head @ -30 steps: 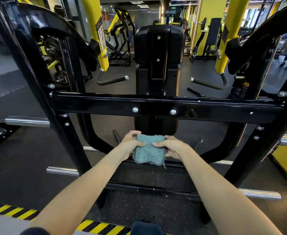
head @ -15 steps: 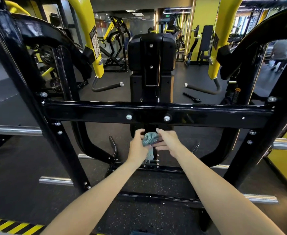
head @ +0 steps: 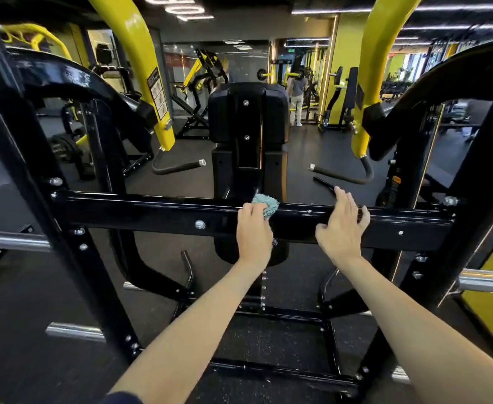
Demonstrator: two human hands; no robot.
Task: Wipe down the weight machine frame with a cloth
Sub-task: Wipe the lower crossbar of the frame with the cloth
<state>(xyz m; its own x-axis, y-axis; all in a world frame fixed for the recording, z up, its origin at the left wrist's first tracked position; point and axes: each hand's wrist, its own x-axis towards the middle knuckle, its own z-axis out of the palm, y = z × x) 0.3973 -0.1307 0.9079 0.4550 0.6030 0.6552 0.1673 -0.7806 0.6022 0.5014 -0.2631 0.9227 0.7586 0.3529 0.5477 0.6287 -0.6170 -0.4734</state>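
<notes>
Teal cloth [head: 265, 204]: bunched in my left hand [head: 254, 231] and pressed to the top edge of the black crossbar [head: 140, 212], about mid-span, in front of the padded seat back [head: 248, 112].
Left hand: fingers curled round the cloth, back of the hand toward me; only a tuft shows above the knuckles.
Right hand [head: 341, 225]: spread on the same bar, near the cloth on its right, fingers reaching over the top edge, holding nothing.
Bar's long axis: side to side across my view, bolted to a slanted upright at each end.
Relation that counts: the cloth already sits on the bar, so I judge the stroke runs along that axis. Leftward the bar lies open to the left upright [head: 73, 258]. Rightward my own right hand stands in the path and would have to lift or slide ahead.
Nearer hand: the left, which carries the cloth; the right looks like a brace.
Hidden: the bar's rear face and underside, and most of the cloth beneath my fingers.
Hard to make out: reflections on the glossy black paint, so I cannot tell which stretches are clean.
</notes>
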